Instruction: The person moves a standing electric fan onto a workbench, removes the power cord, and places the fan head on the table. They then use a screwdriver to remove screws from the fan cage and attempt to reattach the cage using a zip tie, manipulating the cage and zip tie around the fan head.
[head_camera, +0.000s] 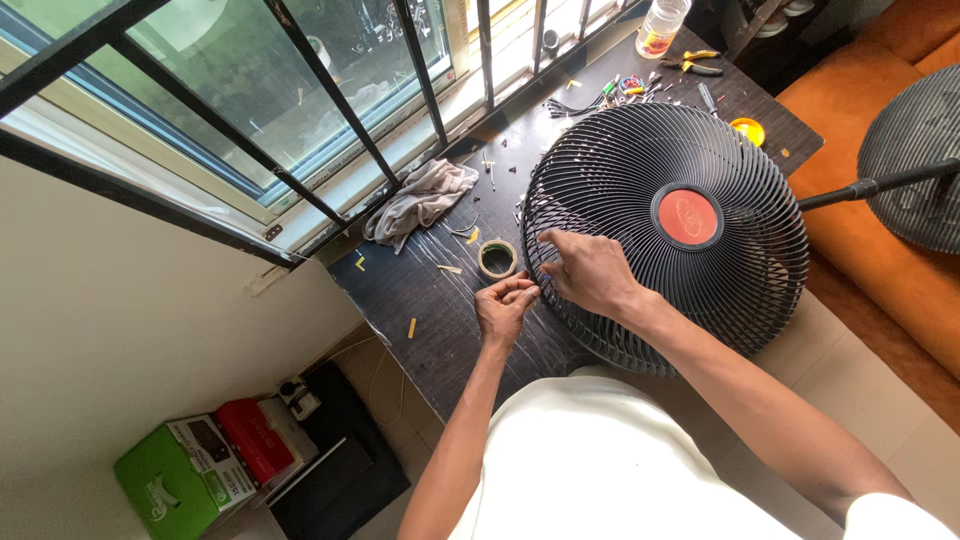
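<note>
A round black fan guard (640, 160) with a red centre cap (688, 216) lies on the dark table (420, 300). My right hand (590, 272) rests on the guard's near left rim, fingers curled onto the wires. My left hand (505, 305) sits just left of the rim with its fingertips pinched together at the guard's edge; whether it holds something small I cannot tell. A roll of tape (497, 258) lies on the table just beyond my left hand.
A grey rag (420, 198) lies by the barred window (300, 90). Pliers (695, 62), wires, a bottle (662, 25) and a yellow lid (747, 130) sit at the far end. A fan stand (915, 150) and orange sofa (900, 260) are right. Boxes (190, 470) are on the floor.
</note>
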